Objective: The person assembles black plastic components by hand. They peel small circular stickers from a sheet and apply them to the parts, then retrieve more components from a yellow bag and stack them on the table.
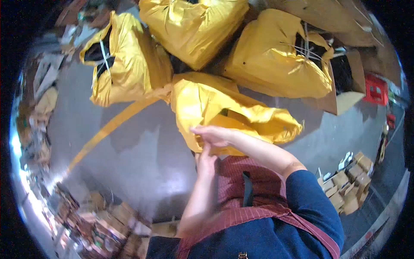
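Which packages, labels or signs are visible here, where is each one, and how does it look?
Yellow bag in hand: centre, crumpled and open, held by both hands, right hand, left hand.
Left bag: upper left, yellow, full, tied with white cord.
Top bag: top centre, yellow, bulging.
Right bag: upper right, yellow, tied with white cord.
Red crate: far right.
Small brown boxes: lower right, on the floor.
No readable labels, signs or screens.

A single fisheye view from the person's head looks steeply down, close over their own chest and forearms, onto the grey floor [142, 151]; straight edges bow toward the dark round rim.
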Demonstrator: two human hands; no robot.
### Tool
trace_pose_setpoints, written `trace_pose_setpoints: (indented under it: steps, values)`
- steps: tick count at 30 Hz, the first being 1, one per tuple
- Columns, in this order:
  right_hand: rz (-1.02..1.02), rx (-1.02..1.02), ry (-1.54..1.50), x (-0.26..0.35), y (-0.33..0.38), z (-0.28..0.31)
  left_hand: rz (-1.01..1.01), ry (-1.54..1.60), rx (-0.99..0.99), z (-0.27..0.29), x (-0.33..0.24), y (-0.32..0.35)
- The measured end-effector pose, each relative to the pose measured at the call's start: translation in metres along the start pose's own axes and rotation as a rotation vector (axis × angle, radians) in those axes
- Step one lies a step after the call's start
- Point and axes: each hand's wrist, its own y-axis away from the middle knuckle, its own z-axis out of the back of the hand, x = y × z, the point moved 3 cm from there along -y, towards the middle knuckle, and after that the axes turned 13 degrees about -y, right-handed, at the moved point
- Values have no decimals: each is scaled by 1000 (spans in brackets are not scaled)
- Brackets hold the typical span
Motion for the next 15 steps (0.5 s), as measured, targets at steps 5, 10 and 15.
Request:
trace_pose_setpoints:
  steps: [5, 10, 15]
  values:
    - [161, 178, 202, 24, -49, -46, -296, -211, -92, 52, -111, 11]
    - [276, -742, 1920, 109, -58, -62, -596, -900, -21, 144, -179, 5]
    - [1102, -1208, 2386, 140, -32, -124, -865, -1473, 36, 143, -210, 25]
